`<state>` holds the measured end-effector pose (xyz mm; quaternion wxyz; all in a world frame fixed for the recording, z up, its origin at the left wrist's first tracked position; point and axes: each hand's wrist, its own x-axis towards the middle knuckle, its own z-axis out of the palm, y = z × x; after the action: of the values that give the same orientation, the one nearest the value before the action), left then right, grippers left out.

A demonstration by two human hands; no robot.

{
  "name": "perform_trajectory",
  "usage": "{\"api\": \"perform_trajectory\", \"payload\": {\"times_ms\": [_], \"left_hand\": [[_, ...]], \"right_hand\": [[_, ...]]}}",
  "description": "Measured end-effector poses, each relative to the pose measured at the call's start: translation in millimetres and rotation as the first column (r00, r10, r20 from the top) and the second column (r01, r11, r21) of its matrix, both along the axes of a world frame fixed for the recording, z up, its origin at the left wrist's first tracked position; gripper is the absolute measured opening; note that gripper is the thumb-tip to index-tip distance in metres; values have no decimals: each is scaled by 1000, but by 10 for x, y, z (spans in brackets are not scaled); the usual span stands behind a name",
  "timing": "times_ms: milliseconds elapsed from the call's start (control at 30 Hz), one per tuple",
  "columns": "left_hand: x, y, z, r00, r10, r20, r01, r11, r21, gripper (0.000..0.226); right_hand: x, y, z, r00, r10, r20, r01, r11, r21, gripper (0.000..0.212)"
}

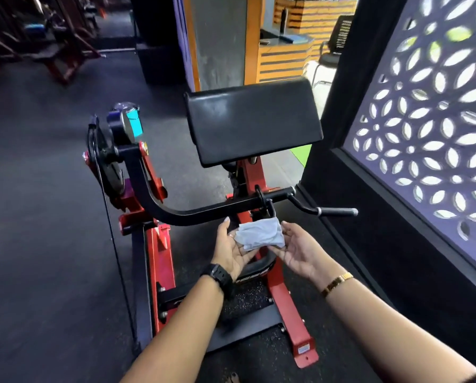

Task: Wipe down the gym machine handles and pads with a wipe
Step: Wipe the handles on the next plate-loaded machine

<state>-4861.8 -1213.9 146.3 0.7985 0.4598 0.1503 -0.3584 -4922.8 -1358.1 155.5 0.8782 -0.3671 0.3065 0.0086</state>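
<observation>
Below the pad point(253, 120), left hand point(231, 251) and right hand point(296, 251) grip one crumpled wipe point(260, 234) between them.

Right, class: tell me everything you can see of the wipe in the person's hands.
The wipe is a pale grey-white sheet, soft-looking, crumpled and partly folded. The left hand holds its left edge, the right hand its right edge, in the air close to the machine's black bar. It appears to touch only the hands, not the machine.
</observation>
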Motion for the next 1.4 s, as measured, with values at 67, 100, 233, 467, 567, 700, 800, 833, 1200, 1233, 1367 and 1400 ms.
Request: {"api": "perform_trajectory", "payload": {"times_ms": [67, 100, 233, 467, 567, 700, 800, 833, 1200, 1233, 1367, 1400], "left_hand": [[214, 2, -79, 1000, -6, -25, 6, 1000, 5, 68], [304, 3, -118, 999, -11, -35, 11, 1000, 8, 69], [525, 0, -310, 994, -7, -105, 10, 999, 31, 69], [605, -42, -717, 978, 15, -210, -7, 999, 35, 60], [723, -95, -819, 966, 70, -248, -52, 996, 79, 57], [844, -180, -870, 965, 101, -243, -71, 989, 128, 60], [926, -248, -924, 960, 148, -238, -120, 984, 130, 59], [967, -282, -976, 956, 175, -237, -146, 980, 135, 60], [1059, -174, -1681, 903, 343, -259, -255, 913, 318, 58], [1086, -170, -1759, 905, 334, -264, -241, 913, 329, 60], [1177, -222, -1901, 911, 303, -279, -203, 919, 337, 68], [1187, -244, -1932, 901, 318, -296, -216, 919, 329, 72]], "right_hand": [[235, -21, -96, 999, 21, -27, -21, 1000, 1, 22], [332, -21, -151, 999, 33, -32, -33, 999, 2, 22], [594, 15, -453, 994, 111, -24, -112, 993, -38, 30], [760, -76, -872, 976, 152, -155, -164, 984, -65, 22], [948, -149, -974, 965, 152, -215, -167, 984, -57, 18], [1193, -267, -1069, 933, 218, -286, -249, 965, -77, 17], [1335, -372, -1164, 899, 310, -309, -331, 944, -16, 25], [1391, -424, -1190, 884, 352, -307, -369, 929, 3, 31], [1841, -719, -1620, 851, 437, -292, -474, 878, -69, 48], [1881, -684, -1684, 846, 441, -298, -491, 863, -116, 48], [1979, -499, -1827, 770, 540, -339, -619, 508, -599, 47], [1988, -454, -1847, 729, 565, -387, -602, 259, -756, 49]]}}
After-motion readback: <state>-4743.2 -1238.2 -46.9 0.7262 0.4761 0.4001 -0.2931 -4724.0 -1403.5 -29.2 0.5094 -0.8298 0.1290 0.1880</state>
